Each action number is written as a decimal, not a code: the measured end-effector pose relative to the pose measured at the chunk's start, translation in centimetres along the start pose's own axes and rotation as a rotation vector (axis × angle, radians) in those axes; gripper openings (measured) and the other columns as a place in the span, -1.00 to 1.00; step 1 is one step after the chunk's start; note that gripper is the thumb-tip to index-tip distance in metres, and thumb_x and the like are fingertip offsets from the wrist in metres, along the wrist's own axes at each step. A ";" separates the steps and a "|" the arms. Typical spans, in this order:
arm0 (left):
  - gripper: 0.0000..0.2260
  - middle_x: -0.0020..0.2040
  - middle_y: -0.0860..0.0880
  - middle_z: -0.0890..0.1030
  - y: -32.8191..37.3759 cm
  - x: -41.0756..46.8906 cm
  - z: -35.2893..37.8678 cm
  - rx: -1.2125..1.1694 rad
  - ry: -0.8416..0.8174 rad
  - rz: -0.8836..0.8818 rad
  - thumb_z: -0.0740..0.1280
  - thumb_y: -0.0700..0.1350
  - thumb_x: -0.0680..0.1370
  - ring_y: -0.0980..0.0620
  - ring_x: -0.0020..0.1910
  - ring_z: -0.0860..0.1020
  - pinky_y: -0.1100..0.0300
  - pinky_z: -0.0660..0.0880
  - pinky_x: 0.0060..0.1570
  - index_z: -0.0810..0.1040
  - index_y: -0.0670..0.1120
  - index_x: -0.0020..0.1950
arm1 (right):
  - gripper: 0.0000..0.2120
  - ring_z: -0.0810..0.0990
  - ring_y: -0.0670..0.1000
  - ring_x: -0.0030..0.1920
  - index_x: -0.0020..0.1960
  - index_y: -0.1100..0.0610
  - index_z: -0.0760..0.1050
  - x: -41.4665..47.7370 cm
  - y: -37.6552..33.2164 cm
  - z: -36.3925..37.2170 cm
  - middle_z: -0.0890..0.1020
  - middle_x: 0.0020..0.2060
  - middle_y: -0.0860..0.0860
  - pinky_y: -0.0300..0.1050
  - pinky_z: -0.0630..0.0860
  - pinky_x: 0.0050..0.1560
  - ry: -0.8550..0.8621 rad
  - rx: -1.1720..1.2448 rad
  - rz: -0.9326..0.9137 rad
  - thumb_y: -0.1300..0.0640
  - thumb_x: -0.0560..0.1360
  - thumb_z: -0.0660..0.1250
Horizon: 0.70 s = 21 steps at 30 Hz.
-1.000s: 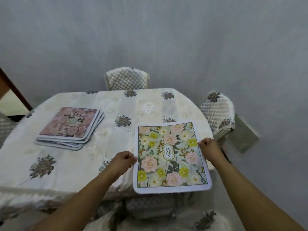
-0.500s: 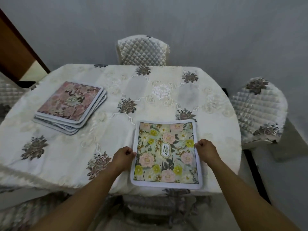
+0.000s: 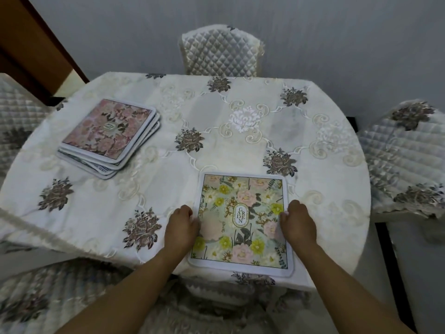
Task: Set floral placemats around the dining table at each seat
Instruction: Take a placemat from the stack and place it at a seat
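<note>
A green-and-pink floral placemat (image 3: pixel 243 213) with a white border lies flat at the near edge of the round table (image 3: pixel 240 131), which wears a cream embroidered cloth. My left hand (image 3: pixel 181 225) grips the mat's left edge and my right hand (image 3: pixel 297 224) grips its right edge, fingers curled over the border. A stack of several pinkish floral placemats (image 3: pixel 110 136) sits fanned on the table's left side, an arm's length from both hands.
Quilted covered chairs stand around the table: one at the far side (image 3: pixel 220 53), one at the right (image 3: pixel 407 155), one at the left (image 3: pixel 16 114), and one just below me (image 3: pixel 216 292). A brown door frame (image 3: pixel 36 39) is at the upper left.
The placemat has come down from over the table's right edge and now lies flat at the near seat. Both hands stayed on its sides. My view shifted left and closer.
</note>
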<state>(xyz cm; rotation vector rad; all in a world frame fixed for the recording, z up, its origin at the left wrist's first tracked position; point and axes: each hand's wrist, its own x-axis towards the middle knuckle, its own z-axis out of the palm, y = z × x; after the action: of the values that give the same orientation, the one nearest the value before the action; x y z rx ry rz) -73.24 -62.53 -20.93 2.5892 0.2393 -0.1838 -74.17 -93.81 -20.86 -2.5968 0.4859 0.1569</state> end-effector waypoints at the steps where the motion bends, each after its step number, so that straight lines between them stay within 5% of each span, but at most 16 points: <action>1: -0.89 -0.19 -0.06 0.52 0.2 -0.4 0.3 0.045 -0.013 0.042 0.32 -0.07 0.49 -0.05 -0.20 0.48 0.04 0.47 -0.26 0.44 -0.07 -0.12 | -0.87 0.51 0.18 -0.22 -0.07 0.19 0.35 -0.4 -0.2 0.3 0.45 -0.17 0.13 -0.09 0.30 -0.33 -0.030 -0.038 -0.064 0.13 0.55 0.22; 12: -0.82 0.03 -0.12 0.60 2.4 -2.5 -1.0 0.209 -0.206 0.092 0.19 -0.12 0.51 -0.12 0.00 0.53 0.06 0.50 -0.04 0.48 -0.09 0.08 | -0.87 0.54 0.17 -0.02 -0.01 0.18 0.43 -2.6 -1.6 -0.4 0.54 -0.05 0.17 -0.11 0.29 -0.22 -0.243 -0.194 -0.236 0.15 0.57 0.14; 15: -0.80 0.06 -0.11 0.58 2.2 -3.9 -3.3 0.197 -0.191 0.133 0.26 -0.04 0.52 -0.10 0.04 0.52 0.07 0.49 -0.02 0.49 -0.07 0.11 | -0.86 0.54 0.17 -0.04 -0.13 0.10 0.32 -3.5 -3.2 -2.2 0.49 -0.14 0.12 -0.10 0.31 -0.25 -0.278 -0.187 -0.299 0.08 0.54 0.23; 21: -0.78 0.05 -0.07 0.57 0.1 -6.9 -12.8 0.292 -0.068 0.177 0.25 0.09 0.53 -0.12 0.06 0.51 0.05 0.42 -0.05 0.49 -0.02 0.06 | -0.84 0.54 0.15 0.00 -0.07 0.07 0.36 -6.4 -11.6 -6.4 0.44 -0.13 0.06 -0.10 0.32 -0.22 -0.222 -0.275 -0.516 -0.02 0.54 0.23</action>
<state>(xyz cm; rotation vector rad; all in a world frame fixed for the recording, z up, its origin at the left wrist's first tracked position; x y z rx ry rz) -78.84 -56.93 -8.76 2.8682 -0.0466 -0.2583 -75.72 -85.53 -8.83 -2.8255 -0.3078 0.3481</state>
